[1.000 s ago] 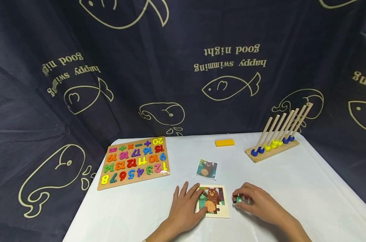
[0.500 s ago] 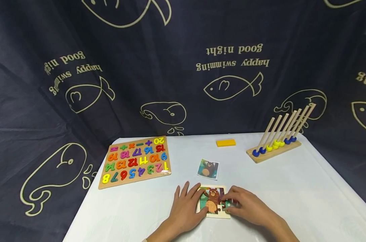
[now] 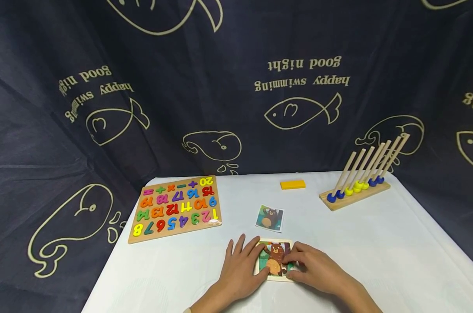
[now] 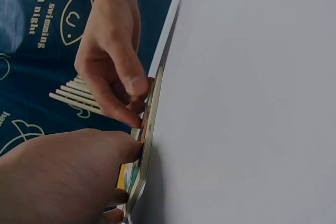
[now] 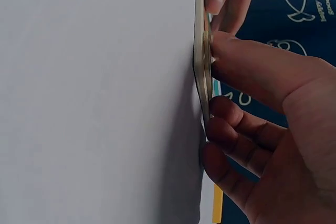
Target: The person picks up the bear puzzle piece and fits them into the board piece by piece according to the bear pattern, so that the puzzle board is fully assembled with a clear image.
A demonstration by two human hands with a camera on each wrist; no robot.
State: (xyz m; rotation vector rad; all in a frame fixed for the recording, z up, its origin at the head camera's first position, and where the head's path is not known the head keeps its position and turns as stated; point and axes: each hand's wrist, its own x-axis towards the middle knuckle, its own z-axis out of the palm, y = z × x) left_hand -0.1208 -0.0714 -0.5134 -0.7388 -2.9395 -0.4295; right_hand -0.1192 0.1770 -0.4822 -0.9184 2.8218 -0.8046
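Note:
The wooden bear jigsaw puzzle [image 3: 275, 257] lies flat on the white table in its pale tray [image 3: 278, 279]. My left hand [image 3: 239, 270] rests along the puzzle's left side, fingers spread, with the thumb and index finger touching it. At the lower right corner, my right hand [image 3: 317, 267] pinches a teal and brown puzzle piece [image 3: 291, 265] over the tray, its fingers covering most of it. In the right wrist view, the thumb and fingertips of the right hand [image 5: 283, 124] meet the tray's edge. Whether the piece is seated cannot be told.
A bear picture card [image 3: 269, 218] lies just beyond the puzzle. Behind it is a yellow block [image 3: 292, 184]. A number board [image 3: 175, 208] lies at the left, and a peg rack [image 3: 355, 195] with blue and yellow beads stands at the back right. A dark curtain [image 3: 220, 87] hangs behind.
My right hand has moved left with the puzzle piece, from beside the tray to over its lower right corner. The left hand has stayed on the puzzle's left side.

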